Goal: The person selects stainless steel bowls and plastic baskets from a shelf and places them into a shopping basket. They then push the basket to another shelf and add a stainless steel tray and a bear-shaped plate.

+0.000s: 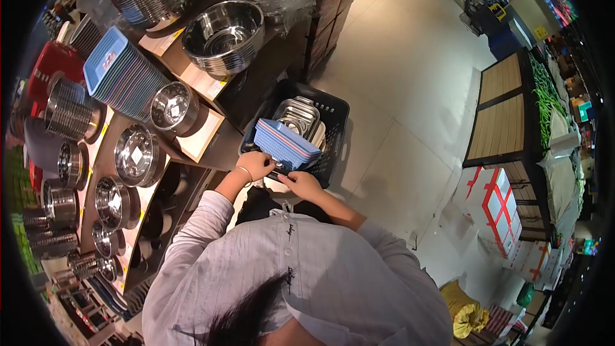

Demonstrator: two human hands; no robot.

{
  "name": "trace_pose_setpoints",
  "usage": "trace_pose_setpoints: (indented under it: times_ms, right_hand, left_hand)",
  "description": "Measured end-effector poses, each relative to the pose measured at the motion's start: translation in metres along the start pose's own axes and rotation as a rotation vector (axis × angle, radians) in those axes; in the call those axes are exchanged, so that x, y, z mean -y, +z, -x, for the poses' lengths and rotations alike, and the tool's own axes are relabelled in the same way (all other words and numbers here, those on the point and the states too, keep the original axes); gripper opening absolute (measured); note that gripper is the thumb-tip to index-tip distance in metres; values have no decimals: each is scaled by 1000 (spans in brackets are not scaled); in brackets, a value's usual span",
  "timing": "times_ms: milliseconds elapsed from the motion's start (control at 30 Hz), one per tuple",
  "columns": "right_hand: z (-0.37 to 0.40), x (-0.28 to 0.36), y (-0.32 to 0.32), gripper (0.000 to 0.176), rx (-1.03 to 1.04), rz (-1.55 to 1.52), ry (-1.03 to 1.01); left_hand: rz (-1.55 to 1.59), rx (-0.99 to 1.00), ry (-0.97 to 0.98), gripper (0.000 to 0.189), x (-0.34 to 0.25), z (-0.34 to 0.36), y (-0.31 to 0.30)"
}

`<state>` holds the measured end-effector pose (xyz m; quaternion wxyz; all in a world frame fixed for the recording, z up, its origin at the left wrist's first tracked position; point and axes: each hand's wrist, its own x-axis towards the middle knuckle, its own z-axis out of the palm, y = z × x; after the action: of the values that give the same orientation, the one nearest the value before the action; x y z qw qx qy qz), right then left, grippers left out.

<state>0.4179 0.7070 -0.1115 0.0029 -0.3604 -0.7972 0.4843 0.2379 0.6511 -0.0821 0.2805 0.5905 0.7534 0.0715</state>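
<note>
Blue trays point(285, 143) sat stacked at the black basket's point(335, 129) near edge, steel trays point(298, 114) at their 12 o'clock. The left hand point(256, 165) and right hand point(301, 183), slightly apart, clasped the stack's near edge; open floor point(397, 90) lay at 3 o'clock.

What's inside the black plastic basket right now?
Stacked rectangular steel trays lie inside the black plastic basket. The stack of blue plastic trays, gripped by the left hand and right hand, covers the basket's near part, so anything beneath it is hidden.

Open floor point(410, 77) right of black basket point(336, 122), bowl shelves point(195, 82) crowding left, blue trays point(285, 144) filling its near end
</note>
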Motion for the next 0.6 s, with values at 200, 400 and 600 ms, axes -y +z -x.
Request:
trace_pose_setpoints:
  times_ms: [200,400,600]
  right_hand:
    - [7,8,21,56,89,-46,47]
    - [14,6,59,46,192,-193,-30]
    - [-5,-22,73,36,-146,-122,13]
  left_hand:
    - [25,-70,-100,26,3,19,0]
    - [65,-72,-142,27,20,31,4]
    - [37,223,-232,40,48,8,14]
